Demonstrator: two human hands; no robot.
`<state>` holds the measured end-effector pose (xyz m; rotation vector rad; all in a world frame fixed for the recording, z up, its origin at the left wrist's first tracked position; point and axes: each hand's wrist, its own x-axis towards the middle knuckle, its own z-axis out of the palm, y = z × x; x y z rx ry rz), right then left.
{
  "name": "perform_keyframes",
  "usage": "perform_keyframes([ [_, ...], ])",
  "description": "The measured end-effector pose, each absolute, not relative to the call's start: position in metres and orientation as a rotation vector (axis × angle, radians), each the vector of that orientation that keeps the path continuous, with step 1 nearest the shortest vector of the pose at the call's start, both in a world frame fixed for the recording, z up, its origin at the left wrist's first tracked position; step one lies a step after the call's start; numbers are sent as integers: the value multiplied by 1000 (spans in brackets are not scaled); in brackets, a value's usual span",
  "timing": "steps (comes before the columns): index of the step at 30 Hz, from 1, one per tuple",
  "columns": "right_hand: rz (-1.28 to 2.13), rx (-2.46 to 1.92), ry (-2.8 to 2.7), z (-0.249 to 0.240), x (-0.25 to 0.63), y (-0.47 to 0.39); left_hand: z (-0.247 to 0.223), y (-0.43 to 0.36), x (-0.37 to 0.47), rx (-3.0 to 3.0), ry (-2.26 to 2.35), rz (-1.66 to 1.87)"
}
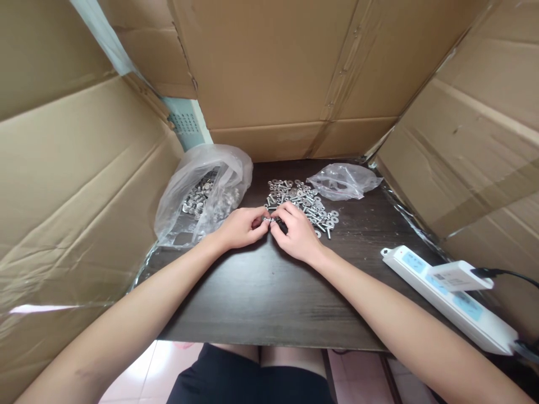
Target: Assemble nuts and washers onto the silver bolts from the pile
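Observation:
My left hand (pixel 243 227) and my right hand (pixel 296 232) meet over the middle of the table, fingertips pinched together. Between them is a small shiny bolt (pixel 270 220), gripped from both sides; the fingers cover most of it, so I cannot tell whether a nut or washer sits on it. Just beyond my right hand spreads a loose pile of bolts, washers and nuts (pixel 309 203). To the left of my left hand stands an open clear plastic bag (pixel 223 154) with many silvery metal pieces (pixel 197 197) inside.
A crumpled clear plastic bag (pixel 345 180) lies behind the pile at the right. Near the right edge of the dark wooden table (pixel 269 303) is a white power strip (pixel 455 303) with a plugged-in adapter (pixel 458 276) and black cable. Cardboard walls (pixel 278 67) enclose the back and sides.

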<state>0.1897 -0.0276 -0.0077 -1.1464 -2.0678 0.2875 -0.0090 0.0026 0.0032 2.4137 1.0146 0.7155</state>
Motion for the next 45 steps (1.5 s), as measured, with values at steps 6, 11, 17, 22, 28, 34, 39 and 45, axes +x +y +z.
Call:
perform_keyframes([
  [6,288,-1145,-2061,-8,190,-28,2,3,-9,2408,1015,715],
  [11,272,-1151,-2066,-7,189,-28,3,3,-9,2413,1007,724],
  [17,281,-1151,-2063,-6,189,-29,4,3,-9,2416,1007,719],
  [22,291,-1153,-2059,-6,189,-29,4,2,-9,2412,1016,718],
  [28,301,-1148,-2042,-6,189,-29,4,2,-9,2406,1017,710],
  [34,318,-1144,-2035,-5,189,-29,4,2,-9,2399,1029,702],
  [39,318,-1149,-2035,-4,189,-30,5,2,-9,2403,1028,702],
  [45,325,-1142,-2021,-4,188,-30,4,2,-9,2400,1030,707],
])
